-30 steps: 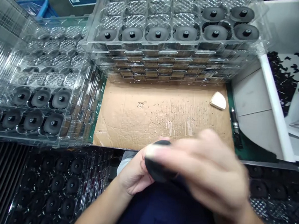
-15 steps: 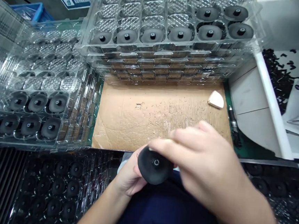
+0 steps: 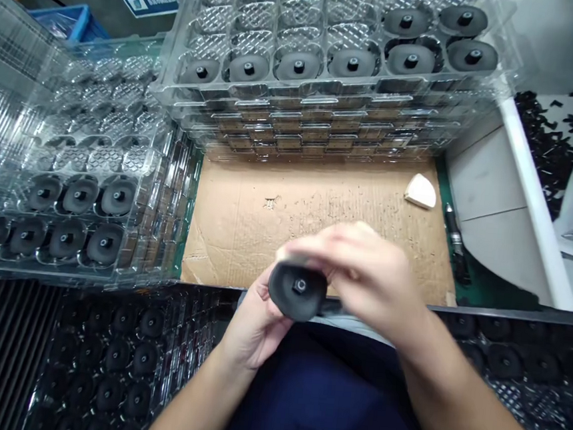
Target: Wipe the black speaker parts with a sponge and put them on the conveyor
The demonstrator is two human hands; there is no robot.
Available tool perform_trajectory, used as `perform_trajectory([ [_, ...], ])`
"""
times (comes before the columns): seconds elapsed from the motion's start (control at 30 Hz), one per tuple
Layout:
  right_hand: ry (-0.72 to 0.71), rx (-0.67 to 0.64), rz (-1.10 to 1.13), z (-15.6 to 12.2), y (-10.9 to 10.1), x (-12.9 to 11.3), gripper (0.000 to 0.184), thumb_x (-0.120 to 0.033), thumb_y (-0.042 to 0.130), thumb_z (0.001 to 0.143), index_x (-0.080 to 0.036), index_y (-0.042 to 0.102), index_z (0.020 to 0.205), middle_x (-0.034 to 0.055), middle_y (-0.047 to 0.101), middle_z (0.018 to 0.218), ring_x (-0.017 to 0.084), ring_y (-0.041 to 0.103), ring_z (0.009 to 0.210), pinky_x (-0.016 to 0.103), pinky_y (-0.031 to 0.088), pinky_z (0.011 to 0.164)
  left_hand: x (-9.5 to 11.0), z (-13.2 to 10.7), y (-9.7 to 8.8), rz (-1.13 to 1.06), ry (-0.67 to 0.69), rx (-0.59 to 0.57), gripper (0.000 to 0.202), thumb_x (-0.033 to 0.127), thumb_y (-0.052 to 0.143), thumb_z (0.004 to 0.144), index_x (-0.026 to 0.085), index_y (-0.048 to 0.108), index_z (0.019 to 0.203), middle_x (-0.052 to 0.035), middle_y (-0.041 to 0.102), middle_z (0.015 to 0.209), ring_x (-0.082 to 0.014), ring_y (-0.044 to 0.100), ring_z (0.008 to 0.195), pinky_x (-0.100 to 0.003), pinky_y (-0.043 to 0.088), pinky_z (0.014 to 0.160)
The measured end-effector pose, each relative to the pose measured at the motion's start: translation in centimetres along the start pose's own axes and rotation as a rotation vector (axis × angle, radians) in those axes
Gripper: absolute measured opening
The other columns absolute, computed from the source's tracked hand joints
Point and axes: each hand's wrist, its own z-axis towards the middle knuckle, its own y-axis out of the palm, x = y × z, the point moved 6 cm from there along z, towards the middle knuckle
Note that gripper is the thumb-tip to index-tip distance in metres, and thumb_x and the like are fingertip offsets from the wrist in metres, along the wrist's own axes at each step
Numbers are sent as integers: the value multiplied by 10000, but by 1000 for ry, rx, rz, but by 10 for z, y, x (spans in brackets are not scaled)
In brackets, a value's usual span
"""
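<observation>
In the head view, a black round dished part (image 3: 295, 303) with a short hollow stem at its centre faces up towards me. My left hand (image 3: 254, 329) is closed around its left side and underside, holding it above the table's front edge. My right hand (image 3: 367, 265), smeared by motion, lies over the part's upper rim with its fingers curled. Whatever the right fingers may pinch is hidden. Similar black parts sit in the clear plastic tray (image 3: 257, 87) beyond the hands and in the left clear tray (image 3: 138, 219).
A cardboard sheet (image 3: 231, 217) covers the table's middle. On it lies a small white wedge-shaped block (image 3: 421, 191). A dark pen-like tool (image 3: 455, 240) lies by the white bin (image 3: 533, 203), which holds small black pieces (image 3: 547, 154). More trayed parts (image 3: 118, 354) stand below table level.
The black part has risen slightly and tipped in my left hand. My right hand has moved up and left along its rim. The whole view has shifted a little.
</observation>
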Motion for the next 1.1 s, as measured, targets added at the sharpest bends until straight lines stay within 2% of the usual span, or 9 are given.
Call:
perform_trajectory([
  [0.1,345,32,-55,-25,14,57,217,-188,515,903,-229,673,1046,18,703,929,148,626,839,280,428,717,6,0,-1,-67,38,-33,523,356,814,616,302,626,1101,-16,666,1162,-192,652,999,-293,482,913],
  [0.23,412,-41,-19,-60,43,86,173,-228,550,880,-213,702,963,26,712,829,152,644,748,276,477,672,11,0,-4,-79,66,-36,605,401,820,588,291,602,1141,-35,647,1197,-211,624,1071,-288,485,914],
  [0.33,446,12,-6,-59,36,72,191,-256,541,891,-202,693,993,27,705,818,135,622,674,255,475,598,10,1,-3,-57,59,-29,607,387,816,601,292,596,1159,-38,631,1226,-216,612,1095,-293,487,921],
  [0.47,372,320,-39,-26,-3,17,279,-253,519,908,-202,622,1162,60,688,1048,142,618,743,270,474,602,11,0,6,-71,78,-44,572,341,821,606,283,621,1138,-11,669,1158,-164,642,1023,-234,505,888],
  [0.6,36,169,-42,-3,4,-37,246,-134,472,900,-78,649,1061,90,710,891,166,619,744,312,479,684,14,-1,7,-95,67,-35,488,322,808,633,275,643,1089,27,701,1041,-111,657,956,-181,496,888],
  [0.7,51,-34,87,-2,19,-36,199,-123,481,890,-125,664,968,39,704,835,131,611,706,262,470,655,17,-1,5,-55,106,14,481,259,820,620,305,643,1066,45,700,1041,-147,670,952,-240,532,872],
  [0.87,-24,102,-63,3,7,-34,260,-140,415,916,-93,639,1039,61,678,810,150,575,714,296,442,663,17,-2,17,-13,51,-24,391,269,816,622,229,692,991,24,726,868,-141,672,927,-153,524,787],
  [1.0,-25,-104,132,-9,4,-35,202,-99,476,888,-131,646,992,8,661,781,103,560,695,241,436,659,24,-4,16,-37,31,-65,486,151,820,596,275,685,1046,44,736,998,-135,672,946,-166,519,833],
  [1.1,73,-73,-98,-13,-9,-23,198,-111,495,888,-141,668,980,1,617,683,114,501,589,270,386,576,22,-2,12,-62,-6,-110,481,85,802,596,281,695,1022,36,742,999,-118,682,919,-167,531,828],
])
